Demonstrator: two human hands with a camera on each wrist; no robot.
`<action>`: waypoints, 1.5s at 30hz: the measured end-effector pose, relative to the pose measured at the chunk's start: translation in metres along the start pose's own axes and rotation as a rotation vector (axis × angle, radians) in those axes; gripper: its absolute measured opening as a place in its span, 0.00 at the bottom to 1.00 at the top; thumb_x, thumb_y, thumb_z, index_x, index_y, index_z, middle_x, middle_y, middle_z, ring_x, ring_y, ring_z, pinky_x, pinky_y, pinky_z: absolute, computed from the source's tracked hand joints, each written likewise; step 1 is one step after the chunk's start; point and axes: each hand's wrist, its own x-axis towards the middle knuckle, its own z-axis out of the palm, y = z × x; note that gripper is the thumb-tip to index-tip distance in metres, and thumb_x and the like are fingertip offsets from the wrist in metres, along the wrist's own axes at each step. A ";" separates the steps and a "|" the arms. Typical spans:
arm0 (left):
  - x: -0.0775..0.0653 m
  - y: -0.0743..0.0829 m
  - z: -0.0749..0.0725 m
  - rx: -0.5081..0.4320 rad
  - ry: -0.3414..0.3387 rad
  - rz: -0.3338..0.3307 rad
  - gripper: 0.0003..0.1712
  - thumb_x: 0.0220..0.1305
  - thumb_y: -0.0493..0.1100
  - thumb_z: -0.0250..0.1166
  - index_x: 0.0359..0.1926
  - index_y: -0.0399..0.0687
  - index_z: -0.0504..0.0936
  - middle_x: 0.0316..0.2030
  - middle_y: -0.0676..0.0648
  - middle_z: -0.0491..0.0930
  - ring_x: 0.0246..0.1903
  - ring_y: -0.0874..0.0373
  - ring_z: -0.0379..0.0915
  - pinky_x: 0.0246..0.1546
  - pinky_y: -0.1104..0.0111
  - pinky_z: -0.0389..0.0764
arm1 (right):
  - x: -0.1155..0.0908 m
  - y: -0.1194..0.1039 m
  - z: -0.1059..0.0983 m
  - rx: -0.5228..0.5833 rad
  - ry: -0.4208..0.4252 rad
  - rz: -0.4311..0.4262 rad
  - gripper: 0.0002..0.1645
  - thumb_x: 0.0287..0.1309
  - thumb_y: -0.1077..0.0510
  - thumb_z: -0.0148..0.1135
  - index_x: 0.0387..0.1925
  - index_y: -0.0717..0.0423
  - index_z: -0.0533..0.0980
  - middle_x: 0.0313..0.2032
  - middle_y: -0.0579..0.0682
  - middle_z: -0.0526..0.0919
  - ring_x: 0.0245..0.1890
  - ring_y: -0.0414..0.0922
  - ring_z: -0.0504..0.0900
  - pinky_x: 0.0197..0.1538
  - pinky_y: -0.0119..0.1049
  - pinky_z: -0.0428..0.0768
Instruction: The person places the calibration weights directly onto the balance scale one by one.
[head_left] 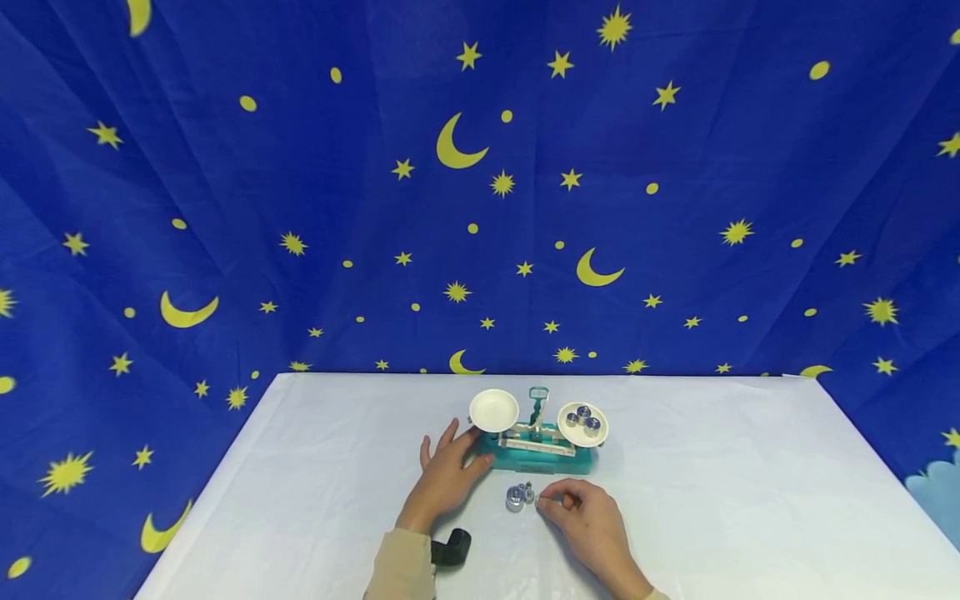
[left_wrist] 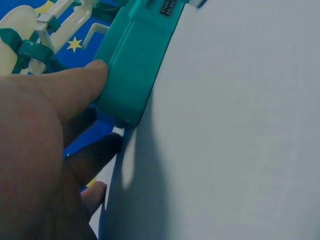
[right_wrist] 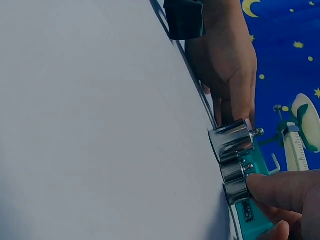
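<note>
Touching balance (head_left: 538, 462) at left edge, left grip (head_left: 446, 477); wide tabletop (head_left: 720, 492) rightward

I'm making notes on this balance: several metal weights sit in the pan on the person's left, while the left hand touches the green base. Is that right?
Not quite: the head view shows those metal weights in the pan on the person's right. The left hand does touch the green base, as you said.
</note>
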 end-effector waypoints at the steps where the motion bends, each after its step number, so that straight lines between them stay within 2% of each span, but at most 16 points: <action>1: 0.000 0.000 0.000 -0.001 0.000 0.001 0.34 0.70 0.57 0.60 0.68 0.42 0.73 0.67 0.42 0.74 0.74 0.36 0.50 0.69 0.33 0.31 | 0.000 0.000 0.000 0.003 -0.001 0.001 0.06 0.51 0.52 0.75 0.32 0.47 0.86 0.20 0.40 0.71 0.21 0.39 0.67 0.26 0.32 0.65; 9: 0.000 0.000 0.000 -0.008 -0.007 -0.011 0.33 0.70 0.56 0.60 0.68 0.42 0.73 0.67 0.42 0.73 0.75 0.37 0.49 0.69 0.34 0.30 | 0.001 0.001 0.001 0.021 0.001 0.009 0.04 0.52 0.52 0.74 0.30 0.46 0.85 0.20 0.40 0.70 0.21 0.38 0.67 0.26 0.31 0.65; 21: 0.000 0.000 0.000 -0.016 -0.011 -0.015 0.34 0.70 0.57 0.60 0.68 0.42 0.73 0.67 0.43 0.73 0.75 0.37 0.49 0.69 0.33 0.29 | -0.001 -0.001 -0.002 0.106 0.017 0.010 0.05 0.51 0.54 0.75 0.30 0.49 0.85 0.21 0.42 0.70 0.23 0.39 0.68 0.28 0.31 0.67; 33: 0.000 -0.001 0.000 -0.016 -0.008 -0.005 0.34 0.70 0.58 0.60 0.69 0.42 0.73 0.67 0.42 0.73 0.74 0.36 0.49 0.68 0.33 0.30 | 0.001 -0.002 -0.004 0.148 0.051 -0.004 0.03 0.51 0.58 0.74 0.29 0.47 0.86 0.21 0.42 0.71 0.25 0.39 0.69 0.30 0.31 0.69; 45: 0.002 -0.002 0.002 -0.008 -0.005 -0.009 0.33 0.70 0.57 0.60 0.69 0.43 0.73 0.67 0.43 0.73 0.75 0.37 0.49 0.69 0.34 0.29 | -0.003 -0.010 -0.010 0.151 0.103 -0.072 0.06 0.51 0.60 0.75 0.28 0.45 0.86 0.23 0.42 0.71 0.25 0.38 0.69 0.29 0.30 0.70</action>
